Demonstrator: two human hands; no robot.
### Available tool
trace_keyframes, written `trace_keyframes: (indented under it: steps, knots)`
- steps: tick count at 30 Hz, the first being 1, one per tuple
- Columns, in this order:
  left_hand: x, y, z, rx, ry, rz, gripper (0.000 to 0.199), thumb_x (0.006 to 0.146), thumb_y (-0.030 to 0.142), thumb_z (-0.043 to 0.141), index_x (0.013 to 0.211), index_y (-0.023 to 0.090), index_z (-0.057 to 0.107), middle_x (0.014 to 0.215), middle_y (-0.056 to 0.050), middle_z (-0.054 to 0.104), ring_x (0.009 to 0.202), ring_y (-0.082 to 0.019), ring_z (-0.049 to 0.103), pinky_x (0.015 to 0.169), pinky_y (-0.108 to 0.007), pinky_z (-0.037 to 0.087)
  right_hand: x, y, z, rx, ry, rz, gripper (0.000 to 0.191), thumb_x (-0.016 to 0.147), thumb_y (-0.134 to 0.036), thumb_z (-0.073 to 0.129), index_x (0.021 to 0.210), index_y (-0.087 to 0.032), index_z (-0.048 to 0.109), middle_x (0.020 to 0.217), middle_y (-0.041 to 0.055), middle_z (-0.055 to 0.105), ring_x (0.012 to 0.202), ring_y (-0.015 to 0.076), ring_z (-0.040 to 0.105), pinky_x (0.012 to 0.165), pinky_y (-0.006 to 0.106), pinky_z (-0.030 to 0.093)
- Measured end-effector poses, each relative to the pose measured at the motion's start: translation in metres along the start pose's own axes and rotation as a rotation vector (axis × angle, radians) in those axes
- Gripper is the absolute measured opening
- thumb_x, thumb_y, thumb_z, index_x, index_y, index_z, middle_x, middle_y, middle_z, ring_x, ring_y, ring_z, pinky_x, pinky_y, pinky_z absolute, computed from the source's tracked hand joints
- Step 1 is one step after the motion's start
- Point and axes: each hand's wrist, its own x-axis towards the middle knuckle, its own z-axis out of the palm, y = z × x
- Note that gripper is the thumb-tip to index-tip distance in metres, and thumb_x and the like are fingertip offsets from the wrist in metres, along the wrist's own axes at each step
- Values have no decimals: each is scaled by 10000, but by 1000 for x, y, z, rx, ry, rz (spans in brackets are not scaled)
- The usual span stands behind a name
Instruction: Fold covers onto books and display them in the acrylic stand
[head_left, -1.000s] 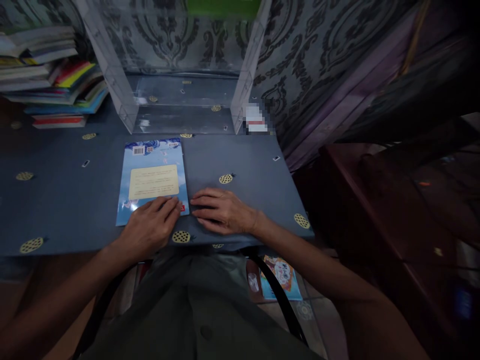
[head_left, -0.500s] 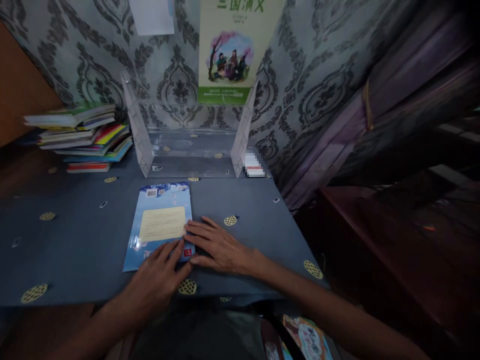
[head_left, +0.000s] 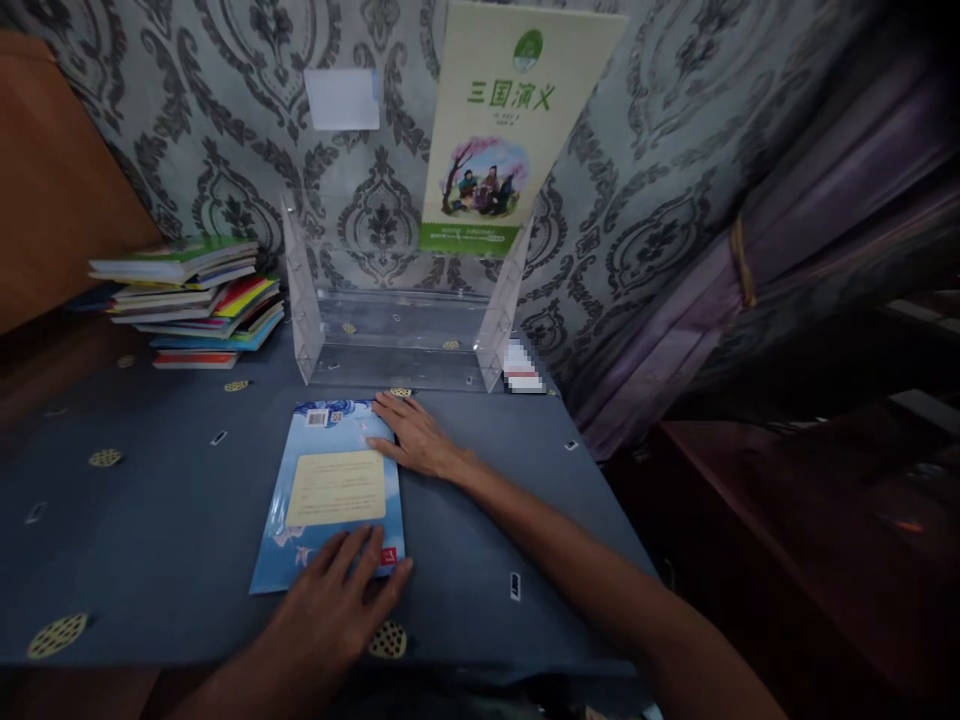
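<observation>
- Up along the book's side, away from the wearer, has gone the right hand; a second ago it lay close to the left hand by the near corner.
- That right hand is open, palm down, its fingers reaching over the far right corner of the glossy blue paperback book with a cream text panel.
- Down at the near edge, the left hand is open too, fingers spread and bent a little, some on the cover and the thumb at the right edge by a small red mark.
- The book lies flat and slightly askew on the grey-blue tablecloth printed with yellow pineapples, its barcode toward the far side.
- Just beyond it stands a clear plastic rack with see-through side panels.
- Above the rack's right part, a tall cream-and-green book shows its front cover, with figures under a pink tree; I can't tell quite what holds it up.
- Over to the left sits an uneven stack of colourful books, near an orange-brown panel.
- Right of the rack is a small white item with a red stripe, perhaps a card or box, though it is blurred out.
- Behind hangs grey damask-patterned fabric, with a tied purple curtain to the right.
</observation>
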Motion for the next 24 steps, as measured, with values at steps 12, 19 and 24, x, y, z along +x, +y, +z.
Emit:
trace_keyframes:
  steps: [12, 19, 24]
  knots:
    - [4, -10, -30, 4, 69, 66, 542, 956, 212, 546, 1494, 254, 494, 1373, -150, 659, 1261, -285, 610, 1014, -403, 503, -15, -15, 1, -94, -49, -24, 778, 1026, -563, 465, 1582, -40, 314, 1663, 240, 260, 1591, 313, 165, 1286, 570, 146]
    - [-2, -25, -26, -275, 151, -70, 502, 936, 64, 429, 1387, 226, 575, 1264, -92, 716, 1201, -218, 640, 1001, -356, 544, -63, -34, 2, -58, -126, -125, 866, 989, -618, 515, 1592, -45, 274, 1679, 263, 198, 1595, 347, 112, 1278, 613, 118]
    - [2, -99, -29, -164, 92, -239, 438, 971, 91, 393, 1345, 163, 611, 1223, -145, 716, 1120, -258, 681, 782, -332, 608, -89, -43, 5, 6, -118, -176, 887, 964, -690, 491, 1607, -122, 263, 1692, 222, 193, 1603, 317, 90, 1280, 620, 110]
